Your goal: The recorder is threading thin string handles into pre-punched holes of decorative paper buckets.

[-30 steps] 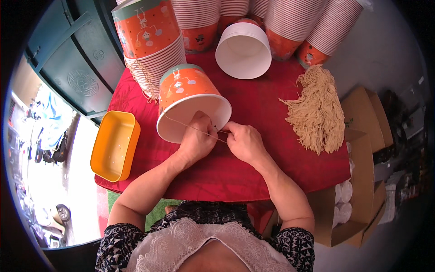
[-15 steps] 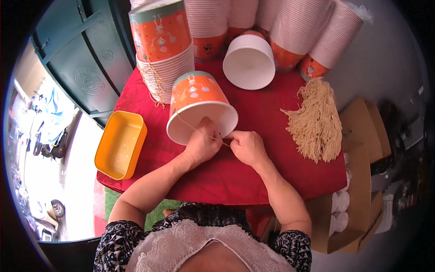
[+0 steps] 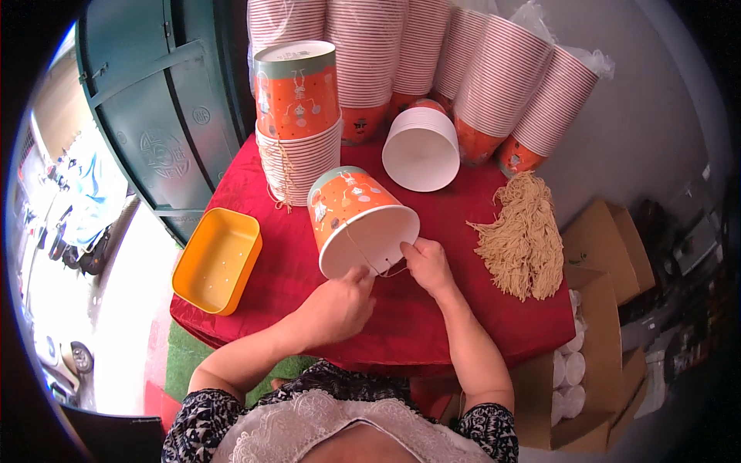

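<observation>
An orange paper bucket (image 3: 347, 202) with a green base band and white rim lies tilted over the red cloth, its mouth facing me. A thin tan cord (image 3: 356, 245) crosses the mouth and runs to a small dark hole near the lower rim. My right hand (image 3: 428, 266) grips the rim at the right, thumb and fingers closed on it. At the lower left of the mouth, my left hand (image 3: 340, 307) is closed in a pinch by the cord; the fingertips partly hide what they hold.
A stack of nested buckets (image 3: 299, 166) with cords hanging on it stands behind. Another bucket (image 3: 421, 150) lies farther back, before tall wrapped stacks (image 3: 502, 77). A yellow tub (image 3: 218, 258) sits at left, a bundle of tan cords (image 3: 525, 239) at right, with a cardboard box (image 3: 602, 324) beside the table.
My left hand has come out of the bucket's mouth to its lower rim. My right hand has moved up onto the right rim. The whole view has shifted.
</observation>
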`<action>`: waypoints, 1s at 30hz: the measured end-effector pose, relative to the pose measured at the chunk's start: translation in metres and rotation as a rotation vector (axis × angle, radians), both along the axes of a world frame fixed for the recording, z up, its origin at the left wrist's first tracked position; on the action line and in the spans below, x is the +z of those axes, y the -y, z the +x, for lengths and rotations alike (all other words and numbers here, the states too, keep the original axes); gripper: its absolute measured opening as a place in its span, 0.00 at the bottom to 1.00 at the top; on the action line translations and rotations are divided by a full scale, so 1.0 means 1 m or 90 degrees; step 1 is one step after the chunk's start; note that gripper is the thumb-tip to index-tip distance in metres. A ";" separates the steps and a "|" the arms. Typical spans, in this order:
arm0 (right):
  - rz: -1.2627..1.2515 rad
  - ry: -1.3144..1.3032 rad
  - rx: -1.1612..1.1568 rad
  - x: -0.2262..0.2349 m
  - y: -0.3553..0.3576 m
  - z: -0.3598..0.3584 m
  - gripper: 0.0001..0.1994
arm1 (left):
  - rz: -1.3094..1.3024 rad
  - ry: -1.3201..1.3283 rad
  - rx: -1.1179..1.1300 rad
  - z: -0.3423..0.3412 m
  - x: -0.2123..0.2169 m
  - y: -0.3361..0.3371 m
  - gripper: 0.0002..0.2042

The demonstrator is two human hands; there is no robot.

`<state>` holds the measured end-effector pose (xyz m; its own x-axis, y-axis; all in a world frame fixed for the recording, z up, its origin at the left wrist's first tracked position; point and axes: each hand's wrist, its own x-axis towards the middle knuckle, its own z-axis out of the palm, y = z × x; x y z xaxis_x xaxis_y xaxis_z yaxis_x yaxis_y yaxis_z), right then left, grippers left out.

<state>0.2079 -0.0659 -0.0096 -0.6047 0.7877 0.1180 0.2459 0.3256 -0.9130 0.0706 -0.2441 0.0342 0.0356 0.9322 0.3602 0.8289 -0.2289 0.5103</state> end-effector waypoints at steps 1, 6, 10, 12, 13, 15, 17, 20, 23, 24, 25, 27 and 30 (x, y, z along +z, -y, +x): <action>0.004 0.008 0.014 -0.001 -0.005 0.004 0.14 | -0.041 -0.027 -0.020 0.001 0.018 0.017 0.10; -0.033 0.034 0.057 0.023 0.003 0.013 0.13 | 0.102 0.236 0.199 -0.025 0.064 0.062 0.07; 0.030 0.091 0.112 0.052 0.025 0.016 0.13 | 0.334 0.275 0.377 -0.064 0.051 0.052 0.09; 0.025 0.065 0.135 0.056 0.035 0.015 0.13 | 0.322 0.384 0.344 -0.076 0.043 0.049 0.13; 0.022 0.039 0.158 0.058 0.039 0.015 0.12 | 0.320 0.383 0.342 -0.079 0.043 0.050 0.13; 0.037 0.047 0.159 0.060 0.041 0.018 0.12 | 0.172 0.585 0.241 -0.081 0.041 0.049 0.11; 0.052 0.054 0.162 0.063 0.043 0.020 0.12 | 0.143 0.650 0.218 -0.080 0.034 0.047 0.09; 0.071 0.089 0.140 0.064 0.043 0.021 0.12 | 0.156 0.735 0.176 -0.074 0.028 0.043 0.09; 0.161 0.013 0.025 0.058 0.045 0.020 0.10 | 0.192 0.824 0.170 -0.071 0.021 0.037 0.08; 0.261 -0.043 -0.030 0.057 0.047 0.021 0.10 | 0.211 0.825 0.178 -0.070 0.019 0.036 0.08; 0.438 -0.021 -0.125 0.059 0.050 0.023 0.12 | 0.231 0.825 0.185 -0.068 0.018 0.034 0.07; 0.527 -0.058 -0.190 0.067 0.059 0.026 0.11 | 0.248 0.813 0.193 -0.066 0.015 0.030 0.08; 0.381 -0.181 -0.057 0.066 0.080 0.026 0.10 | 0.266 0.810 0.194 -0.062 0.010 0.027 0.08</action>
